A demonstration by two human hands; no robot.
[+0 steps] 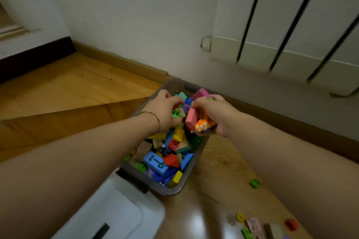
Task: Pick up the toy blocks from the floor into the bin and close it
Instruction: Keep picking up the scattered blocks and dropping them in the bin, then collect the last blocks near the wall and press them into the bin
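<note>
A: Where are the hands?
B: Both are right above the grey plastic bin [167, 192]. The right hand [213, 114] grips a long pink foam block [191, 118]. The left hand [165, 111] pinches a small green block [175, 113].
A: What's left?
B: Little loose blocks [254, 183] on the wooden floor [68, 87], nearer the right hand. The white lid [116, 215] lies on the left.

Dim indoor light — floor [196, 219] glare, edges blurred, wide-angle warp.

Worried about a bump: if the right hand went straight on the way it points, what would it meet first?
Likely the left hand, just ahead over the bin, though depth is unclear.
</note>
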